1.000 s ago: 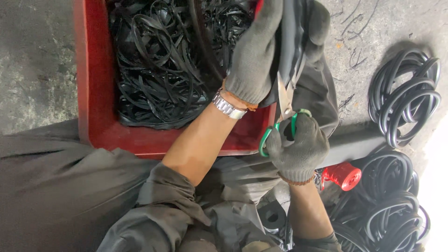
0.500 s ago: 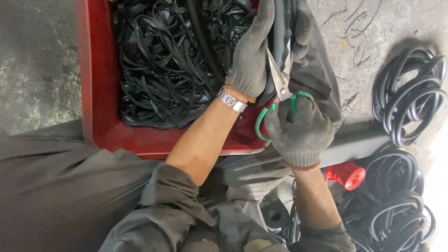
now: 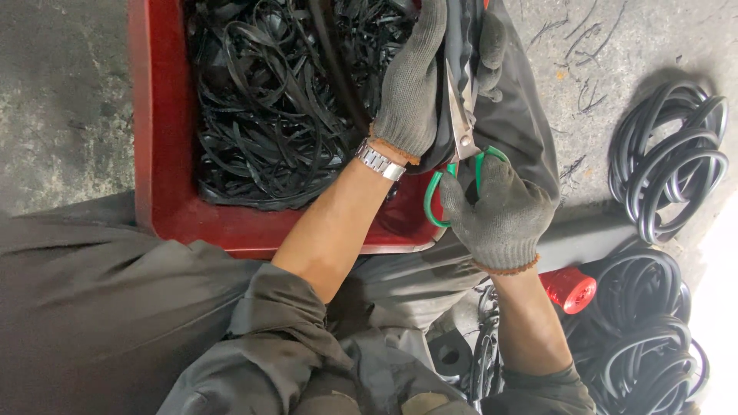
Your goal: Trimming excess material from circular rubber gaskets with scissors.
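Right hand (image 3: 500, 215), grey knit glove, is closed through the green loop handles of a pair of scissors (image 3: 461, 138). Fingers are curled in the loops, knuckles face the camera. The metal blades point up the frame, away from the body, and lie against a sheet of black rubber (image 3: 523, 131). Can't tell how far the blades are apart: the other glove and the rubber fold hide most of them.

Left hand (image 3: 411, 84), same kind of glove, is clamped on the edge of that black rubber just left of the blades. Fingers are extended upward and wrapped over the fold, with the thumb side hidden. There's a metal wristwatch (image 3: 380, 161) at the glove cuff. The left forearm is bare and runs diagonally up from a rolled grey sleeve at lower centre. The right forearm comes up nearly vertical from the bottom edge, wrist bent slightly inward toward the left hand. The two hands are just beside each other, with the scissors between them.

The rubber sheet drapes over the right edge of a red plastic crate (image 3: 154, 154). The crate is full of thin black rubber strips (image 3: 269, 107) in a tangle.

On the concrete floor (image 3: 61, 92) at right are coiled black rubber rings (image 3: 676, 161), with more rings lower right. A red cap-like object (image 3: 570, 290) sits just beside the right wrist.
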